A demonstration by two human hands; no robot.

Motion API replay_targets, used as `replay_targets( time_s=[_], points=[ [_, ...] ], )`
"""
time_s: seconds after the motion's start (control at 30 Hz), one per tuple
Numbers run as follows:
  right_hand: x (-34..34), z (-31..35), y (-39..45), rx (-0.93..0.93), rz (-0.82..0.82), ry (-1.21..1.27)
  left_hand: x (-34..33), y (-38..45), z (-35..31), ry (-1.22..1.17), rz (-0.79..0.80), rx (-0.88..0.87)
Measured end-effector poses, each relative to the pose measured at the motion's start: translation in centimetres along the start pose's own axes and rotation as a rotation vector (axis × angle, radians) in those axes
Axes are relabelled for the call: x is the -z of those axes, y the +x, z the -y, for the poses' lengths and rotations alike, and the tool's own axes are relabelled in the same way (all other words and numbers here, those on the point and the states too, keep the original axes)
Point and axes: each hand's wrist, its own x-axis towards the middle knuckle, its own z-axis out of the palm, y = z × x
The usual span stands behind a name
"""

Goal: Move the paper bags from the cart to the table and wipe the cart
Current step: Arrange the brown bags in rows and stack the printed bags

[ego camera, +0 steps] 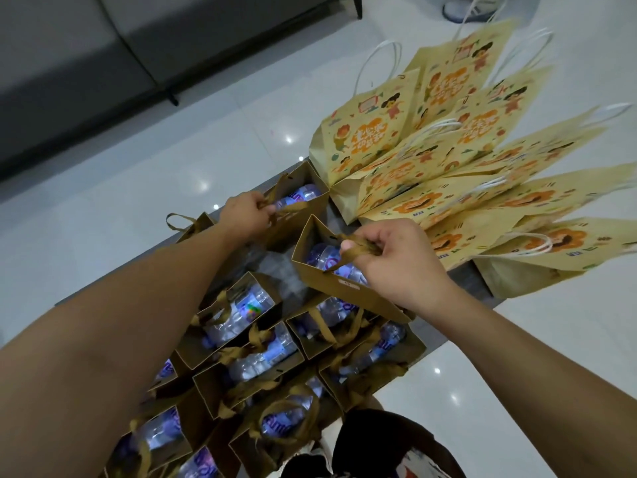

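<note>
Your right hand (396, 260), just right of the frame's centre, pinches both ribbon handles of a small brown paper bag (331, 274) between thumb and curled fingers. Gathering the two loops together keeps the mouth from gaping, and the bag hangs tilted from that grip, its lower edge over the bags beneath it. A water bottle (324, 255) lies inside, so the weight sits low and the handles pull taut.

Your left hand (246, 215), up and left of centre, closes around the ribbon handles of a second brown bag (296, 205) at the far end of the group, which also holds a bottle. I judge that taking one bag per hand lets you carry two per trip.

Below both hands, filling the lower middle of the frame, more brown bags (241, 339) stand packed side by side, each with a bottle. They rest on a dark grey surface (458, 281); whether that is the cart or the table, the view does not say.

At the upper right, yellow printed paper bags (431, 132) with white cord handles lean fanned over one another on that surface's far end. A grey sofa (103, 46) fills the upper left.
</note>
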Motion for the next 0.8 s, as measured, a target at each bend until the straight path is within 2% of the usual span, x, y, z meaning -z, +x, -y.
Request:
replay_targets(
  time_s=[0.1,0.33,0.8],
  points=[
    [0.1,0.0,-0.1,0.018,0.006,0.005,1.0,-0.8,-0.6,-0.009,0.000,0.012],
    [1.0,1.3,-0.9,0.023,0.006,0.014,4.0,-1.4,-2.9,0.188,-0.056,-0.165],
    [4.3,7.7,-5.5,0.171,-0.111,-0.018,13.5,-9.8,-7.2,0.221,-0.246,-0.354]
  ],
)
